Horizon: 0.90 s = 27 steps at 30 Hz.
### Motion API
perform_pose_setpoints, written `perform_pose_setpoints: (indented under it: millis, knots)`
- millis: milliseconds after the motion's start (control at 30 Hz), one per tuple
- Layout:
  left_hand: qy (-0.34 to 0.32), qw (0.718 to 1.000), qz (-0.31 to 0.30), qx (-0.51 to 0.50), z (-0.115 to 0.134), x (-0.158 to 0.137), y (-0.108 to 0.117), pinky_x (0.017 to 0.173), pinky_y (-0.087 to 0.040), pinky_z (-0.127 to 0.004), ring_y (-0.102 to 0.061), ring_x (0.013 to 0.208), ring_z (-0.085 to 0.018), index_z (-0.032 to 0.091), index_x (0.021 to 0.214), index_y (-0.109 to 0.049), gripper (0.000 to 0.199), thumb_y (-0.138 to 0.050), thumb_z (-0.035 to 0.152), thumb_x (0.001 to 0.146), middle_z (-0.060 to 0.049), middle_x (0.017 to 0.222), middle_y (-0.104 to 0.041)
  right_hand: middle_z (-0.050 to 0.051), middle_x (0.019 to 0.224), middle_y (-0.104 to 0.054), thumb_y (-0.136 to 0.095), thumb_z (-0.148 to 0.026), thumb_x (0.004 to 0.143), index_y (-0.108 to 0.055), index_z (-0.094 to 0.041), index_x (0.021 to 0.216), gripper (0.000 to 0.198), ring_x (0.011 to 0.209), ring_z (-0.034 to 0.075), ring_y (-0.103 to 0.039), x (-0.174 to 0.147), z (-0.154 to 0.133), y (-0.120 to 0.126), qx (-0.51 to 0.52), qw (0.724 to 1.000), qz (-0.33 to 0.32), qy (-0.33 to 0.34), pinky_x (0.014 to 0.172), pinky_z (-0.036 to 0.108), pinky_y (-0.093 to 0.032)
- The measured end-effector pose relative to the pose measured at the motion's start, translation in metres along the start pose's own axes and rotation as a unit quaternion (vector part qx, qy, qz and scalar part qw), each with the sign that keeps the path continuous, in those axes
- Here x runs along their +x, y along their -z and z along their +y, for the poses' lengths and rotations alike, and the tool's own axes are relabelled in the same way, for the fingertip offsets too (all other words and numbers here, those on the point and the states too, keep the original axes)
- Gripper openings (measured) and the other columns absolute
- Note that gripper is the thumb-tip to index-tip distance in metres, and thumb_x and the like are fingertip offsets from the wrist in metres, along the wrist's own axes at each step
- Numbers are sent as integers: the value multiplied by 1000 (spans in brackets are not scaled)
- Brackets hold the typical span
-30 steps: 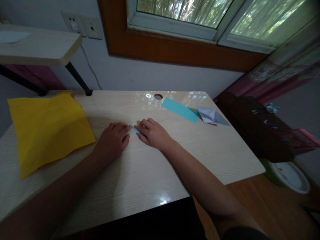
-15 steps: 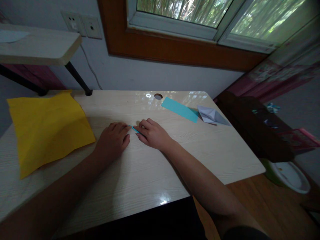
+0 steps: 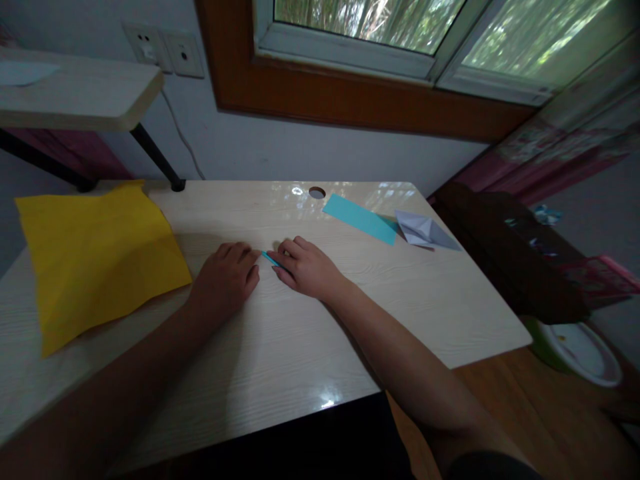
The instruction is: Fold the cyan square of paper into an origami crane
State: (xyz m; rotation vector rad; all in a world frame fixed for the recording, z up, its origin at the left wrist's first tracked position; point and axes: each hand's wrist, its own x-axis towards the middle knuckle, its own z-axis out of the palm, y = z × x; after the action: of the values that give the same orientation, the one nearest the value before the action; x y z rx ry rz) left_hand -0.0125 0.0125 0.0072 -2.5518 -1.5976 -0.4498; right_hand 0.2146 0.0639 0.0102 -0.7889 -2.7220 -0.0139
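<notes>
A small folded strip of blue paper (image 3: 270,259) lies low over the desk between my two hands. My right hand (image 3: 306,267) is closed on its right end, thumb below and fingers above, hiding that part. At the other end, the bent fingers of my left hand (image 3: 227,275) press on the strip's tip, with the thumb held lower and apart from it. A flat blue paper rectangle (image 3: 360,219) lies beyond my right hand. Beside it sits a folded white paper piece (image 3: 425,230), touching or nearly touching the rectangle's right end.
A large creased yellow sheet (image 3: 100,267) covers the left of the pale wooden desk (image 3: 300,347). A round cable hole (image 3: 317,193) is near the back edge. A raised shelf (image 3: 100,93) stands at the back left. A basin (image 3: 580,353) is beyond the right edge.
My left fingers have drawn back slightly to the left, so a little more of the blue strip's tip shows. My right hand stays in place.
</notes>
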Motion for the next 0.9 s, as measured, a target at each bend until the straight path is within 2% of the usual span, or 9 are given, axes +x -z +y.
perform_pose_setpoints:
  millis: [267,400,900]
  knots:
    - [-9,1000,13,-25,-3,0,2,104,-49,-50,-57,111,-31,13,125,-66,33,-49,22,98,-16,120,-64,14,118,-61,-49,-35,104,-61,-17,135,38,106,29,-50,1,-6,4,-27,1000,-9,-8,83,43,-46]
    - [-13,999,19,-30,-5,-1,-2,104,-49,-49,-58,111,-31,16,130,-64,36,-50,21,98,-15,120,-65,14,118,-61,-49,-35,104,-62,-17,134,37,106,29,-50,1,-7,5,-26,1000,-12,-12,84,43,-46]
    - [-10,1000,27,-12,-2,0,-3,97,-51,-51,-59,110,-32,16,128,-66,35,-54,23,96,-16,118,-65,13,116,-61,-50,-33,104,-62,-15,132,36,106,28,-50,3,-8,4,-28,1000,-10,-4,84,42,-46]
